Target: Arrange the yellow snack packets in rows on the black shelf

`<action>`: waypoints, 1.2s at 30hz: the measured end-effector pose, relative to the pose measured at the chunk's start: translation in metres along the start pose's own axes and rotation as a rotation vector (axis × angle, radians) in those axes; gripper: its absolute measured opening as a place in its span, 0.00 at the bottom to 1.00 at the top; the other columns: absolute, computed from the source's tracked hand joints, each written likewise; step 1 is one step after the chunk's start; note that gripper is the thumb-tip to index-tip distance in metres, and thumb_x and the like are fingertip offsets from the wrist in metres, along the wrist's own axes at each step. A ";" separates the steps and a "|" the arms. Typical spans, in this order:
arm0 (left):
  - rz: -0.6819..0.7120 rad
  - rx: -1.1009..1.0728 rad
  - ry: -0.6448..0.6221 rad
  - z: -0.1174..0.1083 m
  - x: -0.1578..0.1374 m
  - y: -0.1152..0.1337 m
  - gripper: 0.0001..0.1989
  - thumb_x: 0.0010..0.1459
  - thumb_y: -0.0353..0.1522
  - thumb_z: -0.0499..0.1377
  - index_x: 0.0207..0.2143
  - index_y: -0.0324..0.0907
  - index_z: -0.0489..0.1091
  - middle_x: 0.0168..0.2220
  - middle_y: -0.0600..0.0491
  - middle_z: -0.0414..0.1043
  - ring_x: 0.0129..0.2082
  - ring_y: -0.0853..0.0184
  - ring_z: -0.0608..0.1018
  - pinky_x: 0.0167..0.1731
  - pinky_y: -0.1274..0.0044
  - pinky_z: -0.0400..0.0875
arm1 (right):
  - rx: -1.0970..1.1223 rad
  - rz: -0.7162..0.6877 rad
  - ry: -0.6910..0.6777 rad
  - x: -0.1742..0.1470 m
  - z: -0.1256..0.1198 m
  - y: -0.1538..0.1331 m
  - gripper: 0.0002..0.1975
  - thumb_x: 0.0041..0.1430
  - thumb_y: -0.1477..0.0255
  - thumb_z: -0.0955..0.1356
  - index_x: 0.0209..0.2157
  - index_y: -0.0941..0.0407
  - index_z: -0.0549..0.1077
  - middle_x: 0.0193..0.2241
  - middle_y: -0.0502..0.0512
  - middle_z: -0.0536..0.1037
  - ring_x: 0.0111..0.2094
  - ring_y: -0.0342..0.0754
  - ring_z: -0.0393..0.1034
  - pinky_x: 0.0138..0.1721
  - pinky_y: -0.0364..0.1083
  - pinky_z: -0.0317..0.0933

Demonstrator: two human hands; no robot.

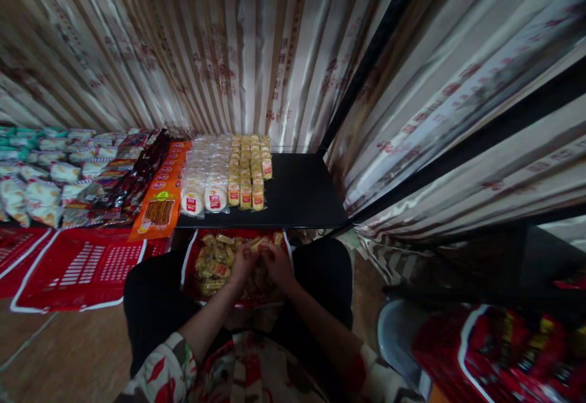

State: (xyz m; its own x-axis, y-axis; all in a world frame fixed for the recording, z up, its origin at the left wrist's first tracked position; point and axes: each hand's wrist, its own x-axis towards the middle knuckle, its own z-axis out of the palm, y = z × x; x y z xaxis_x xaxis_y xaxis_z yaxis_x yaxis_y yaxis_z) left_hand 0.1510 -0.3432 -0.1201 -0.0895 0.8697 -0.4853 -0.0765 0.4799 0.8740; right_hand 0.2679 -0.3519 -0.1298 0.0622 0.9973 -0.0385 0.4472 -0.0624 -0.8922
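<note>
A red basket (190, 268) between my knees holds many small yellow wrapped snack packs (215, 262). Above it my left hand (246, 262) and my right hand (276, 261) come close together, fingers closed on a wrapped snack pack (257, 245) between them. On the black shelf just ahead, similar yellow packs (246, 195) stand in neat stacked rows. Beside them on the left are rows of round white wrapped crackers (215, 198). The fingertips are small and dim in this view.
An orange snack bag (158, 210) overhangs the shelf (302, 192) edge, with dark red packets (119, 177) and white packets (43, 198) farther left. Empty-looking red baskets (82, 268) sit below. Black shelf posts (366, 73) and a curtain (256, 55) stand around. Another basket (467, 342) of red packets is right.
</note>
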 end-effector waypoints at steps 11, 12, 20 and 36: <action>-0.158 -0.293 -0.093 -0.014 -0.016 0.036 0.04 0.49 0.24 0.55 0.30 0.38 0.65 0.30 0.50 0.74 0.25 0.71 0.77 0.32 0.79 0.73 | 0.168 0.085 0.174 0.004 -0.029 -0.004 0.18 0.46 0.67 0.66 0.41 0.59 0.71 0.33 0.55 0.73 0.28 0.44 0.68 0.35 0.47 0.66; -0.166 -0.313 -0.097 -0.013 -0.019 0.039 0.04 0.50 0.24 0.55 0.30 0.37 0.65 0.30 0.50 0.74 0.25 0.71 0.77 0.31 0.79 0.73 | 0.193 0.087 0.181 0.004 -0.030 -0.006 0.19 0.46 0.66 0.66 0.41 0.58 0.71 0.33 0.55 0.73 0.28 0.44 0.68 0.35 0.47 0.66; -0.173 -0.513 -0.222 0.012 -0.034 0.058 0.06 0.49 0.23 0.56 0.32 0.36 0.68 0.31 0.49 0.76 0.29 0.69 0.78 0.35 0.79 0.73 | 0.642 0.204 0.036 -0.002 -0.034 -0.038 0.15 0.43 0.60 0.70 0.30 0.55 0.70 0.26 0.51 0.76 0.29 0.47 0.72 0.34 0.46 0.66; -0.060 -0.196 -0.035 0.069 -0.015 0.086 0.08 0.48 0.27 0.61 0.33 0.37 0.67 0.24 0.54 0.69 0.21 0.74 0.72 0.21 0.83 0.66 | 0.161 -0.004 0.220 0.087 -0.092 -0.049 0.16 0.51 0.64 0.65 0.41 0.56 0.71 0.34 0.54 0.75 0.33 0.46 0.71 0.36 0.44 0.65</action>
State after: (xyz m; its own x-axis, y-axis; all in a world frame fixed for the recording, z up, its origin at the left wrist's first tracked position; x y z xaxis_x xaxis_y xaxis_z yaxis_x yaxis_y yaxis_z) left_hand 0.2139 -0.3067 -0.0358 -0.0446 0.8452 -0.5326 -0.2726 0.5026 0.8204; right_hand 0.3342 -0.2652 -0.0483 0.2608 0.9642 0.0477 0.3017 -0.0344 -0.9528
